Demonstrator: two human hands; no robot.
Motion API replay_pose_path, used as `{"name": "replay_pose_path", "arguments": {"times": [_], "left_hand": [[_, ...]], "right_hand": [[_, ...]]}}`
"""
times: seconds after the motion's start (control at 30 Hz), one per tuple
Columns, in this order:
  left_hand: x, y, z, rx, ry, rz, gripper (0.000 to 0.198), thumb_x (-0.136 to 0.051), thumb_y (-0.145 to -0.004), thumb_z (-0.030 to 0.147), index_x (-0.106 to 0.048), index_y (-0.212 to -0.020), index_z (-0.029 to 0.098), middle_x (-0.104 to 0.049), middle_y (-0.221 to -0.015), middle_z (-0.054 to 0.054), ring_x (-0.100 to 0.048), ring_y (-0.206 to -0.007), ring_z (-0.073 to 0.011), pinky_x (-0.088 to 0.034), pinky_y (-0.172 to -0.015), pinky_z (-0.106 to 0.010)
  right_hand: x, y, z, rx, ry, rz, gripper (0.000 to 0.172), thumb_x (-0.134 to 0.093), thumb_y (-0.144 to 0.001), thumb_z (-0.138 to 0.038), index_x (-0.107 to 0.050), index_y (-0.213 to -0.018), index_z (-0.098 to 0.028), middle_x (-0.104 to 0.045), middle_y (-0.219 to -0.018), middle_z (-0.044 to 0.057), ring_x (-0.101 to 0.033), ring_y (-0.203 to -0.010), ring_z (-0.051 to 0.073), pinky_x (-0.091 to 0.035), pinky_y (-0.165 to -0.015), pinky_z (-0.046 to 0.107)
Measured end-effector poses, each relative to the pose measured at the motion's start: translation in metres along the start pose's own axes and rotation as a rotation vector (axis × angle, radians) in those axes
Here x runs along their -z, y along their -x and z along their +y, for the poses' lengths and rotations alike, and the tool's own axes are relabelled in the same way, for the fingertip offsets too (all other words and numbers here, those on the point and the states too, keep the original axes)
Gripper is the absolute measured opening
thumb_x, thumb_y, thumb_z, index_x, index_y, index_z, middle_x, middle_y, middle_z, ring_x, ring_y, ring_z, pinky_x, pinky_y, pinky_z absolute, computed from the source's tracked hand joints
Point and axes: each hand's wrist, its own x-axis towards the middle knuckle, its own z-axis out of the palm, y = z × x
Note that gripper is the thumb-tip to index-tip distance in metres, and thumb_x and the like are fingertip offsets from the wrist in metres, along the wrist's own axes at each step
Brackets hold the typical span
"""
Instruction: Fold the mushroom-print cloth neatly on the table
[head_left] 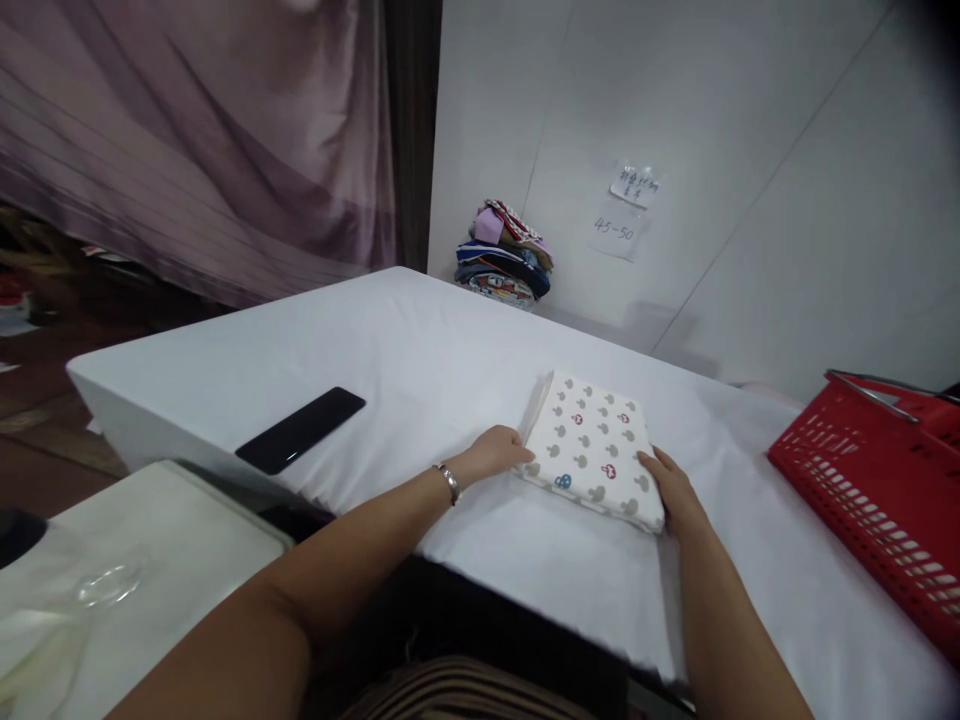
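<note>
A folded white cloth [596,440] printed with grey, red and blue mushrooms lies between my hands, on or just above the white-covered table [420,330]. My left hand [495,452] grips its near left corner, thumb on top and the other fingers mostly hidden. On the opposite side, my right hand [673,488] grips the right edge, with fingertips over the top. A bracelet [448,482] circles my left wrist.
To the right stands a red plastic basket [877,490] with a metal handle. A black phone-like slab [300,430] lies at the left. Folded clothes [504,252] are stacked by the wall, near paper notes [626,210]. A pale surface [165,540] adjoins the table's near left.
</note>
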Motion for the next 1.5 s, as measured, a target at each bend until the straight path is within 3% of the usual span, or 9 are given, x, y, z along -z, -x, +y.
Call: {"name": "replay_pose_path", "arguments": {"times": [0.1, 0.3, 0.43, 0.53, 0.63, 0.8, 1.0, 1.17, 1.5], "left_hand": [[0.001, -0.001, 0.001, 0.004, -0.051, -0.002, 0.027, -0.065, -0.061, 0.038, -0.048, -0.055, 0.018, -0.049, -0.054, 0.003, -0.041, -0.049, -0.0099, -0.027, -0.046, -0.024], [0.005, -0.018, 0.004, 0.044, -0.012, 0.046, 0.045, -0.055, -0.068, 0.063, -0.056, -0.070, 0.018, -0.062, -0.068, -0.003, -0.054, -0.060, -0.0156, -0.036, -0.051, -0.024], [0.000, -0.035, 0.010, 0.046, -0.085, 0.119, 0.037, -0.055, -0.072, 0.055, -0.056, -0.082, 0.019, -0.066, -0.077, -0.005, -0.060, -0.069, -0.0188, -0.038, -0.055, -0.025], [-0.011, -0.037, 0.013, 0.014, -0.121, 0.134, 0.030, -0.061, -0.070, 0.046, -0.056, -0.081, 0.019, -0.067, -0.084, -0.006, -0.061, -0.075, -0.0195, -0.040, -0.056, -0.024], [-0.022, -0.033, 0.013, -0.008, -0.048, -0.007, 0.030, -0.060, -0.072, 0.045, -0.056, -0.083, 0.018, -0.065, -0.068, -0.004, -0.061, -0.060, -0.0171, -0.041, -0.050, -0.023], [-0.020, -0.036, 0.016, -0.003, 0.065, -0.165, 0.033, -0.063, -0.069, 0.046, -0.057, -0.077, 0.015, -0.063, -0.061, -0.004, -0.056, -0.048, -0.0143, -0.042, -0.044, -0.023], [-0.001, -0.067, 0.032, 0.119, 0.095, -0.071, 0.019, -0.056, -0.076, 0.028, -0.059, -0.070, 0.011, -0.061, -0.056, -0.006, -0.055, -0.047, -0.0123, -0.043, -0.046, -0.022], [-0.005, -0.082, 0.040, 0.169, 0.103, -0.063, 0.019, -0.053, -0.075, 0.023, -0.059, -0.062, 0.010, -0.060, -0.053, -0.007, -0.056, -0.048, -0.0138, -0.042, -0.047, -0.023], [-0.010, -0.096, 0.030, 0.125, 0.051, -0.009, 0.017, -0.059, -0.068, 0.025, -0.060, -0.065, 0.009, -0.063, -0.061, -0.011, -0.058, -0.051, -0.0161, -0.040, -0.044, -0.023]], "right_hand": [[-0.001, 0.003, -0.001, 0.003, 0.014, 0.016, 0.063, -0.071, -0.067, -0.037, -0.051, -0.124, -0.021, -0.066, -0.109, 0.007, -0.064, -0.094, 0.022, -0.056, -0.070, 0.027], [-0.002, 0.004, -0.003, -0.030, 0.023, -0.041, 0.064, -0.068, -0.070, -0.042, -0.047, -0.127, -0.022, -0.064, -0.113, 0.007, -0.064, -0.094, 0.023, -0.056, -0.072, 0.030], [-0.004, 0.003, -0.012, -0.088, 0.050, -0.120, 0.070, -0.070, -0.068, -0.039, -0.042, -0.130, -0.024, -0.063, -0.115, 0.009, -0.066, -0.090, 0.023, -0.056, -0.071, 0.033], [-0.001, -0.001, -0.023, -0.098, 0.086, -0.066, 0.081, -0.075, -0.063, -0.031, -0.036, -0.135, -0.024, -0.064, -0.113, 0.011, -0.067, -0.085, 0.024, -0.056, -0.070, 0.034], [0.008, -0.008, -0.031, -0.087, 0.115, 0.007, 0.086, -0.075, -0.063, -0.029, -0.032, -0.137, -0.024, -0.067, -0.104, 0.011, -0.068, -0.076, 0.024, -0.056, -0.066, 0.036], [0.019, -0.011, -0.029, -0.130, 0.068, -0.179, 0.065, -0.071, -0.066, -0.027, -0.047, -0.125, -0.017, -0.070, -0.095, 0.010, -0.068, -0.074, 0.025, -0.056, -0.066, 0.038], [0.017, -0.004, -0.027, -0.116, 0.066, -0.215, 0.051, -0.067, -0.071, -0.033, -0.052, -0.118, -0.018, -0.070, -0.096, 0.009, -0.068, -0.076, 0.024, -0.055, -0.066, 0.035], [0.019, -0.011, -0.023, -0.101, 0.066, -0.222, 0.047, -0.064, -0.073, -0.038, -0.054, -0.116, -0.019, -0.069, -0.099, 0.008, -0.067, -0.081, 0.023, -0.055, -0.069, 0.035], [0.019, -0.013, -0.022, -0.106, 0.110, -0.189, 0.049, -0.066, -0.072, -0.041, -0.054, -0.115, -0.019, -0.069, -0.102, 0.008, -0.067, -0.084, 0.024, -0.055, -0.069, 0.033]]}}
